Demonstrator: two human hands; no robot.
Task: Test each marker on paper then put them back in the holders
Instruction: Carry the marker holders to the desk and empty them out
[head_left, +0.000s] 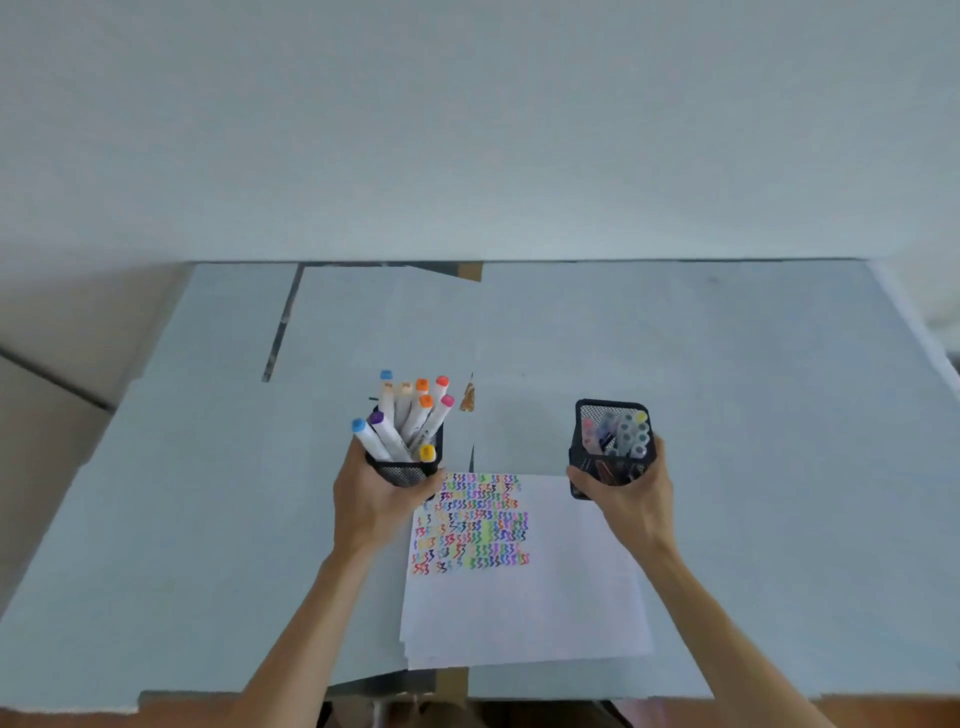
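Paper (524, 597): already holding many squiggle rows.
Left hand (371, 501): gripping left holder (405, 470), left of paper.
Right hand (631, 496): gripping right holder (608, 447).
Markers (410, 415): all sitting inside; probably nearly done.

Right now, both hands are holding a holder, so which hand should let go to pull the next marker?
Probably right: its holder looks upright, while the left hand steadies the tilted holder of tall markers.
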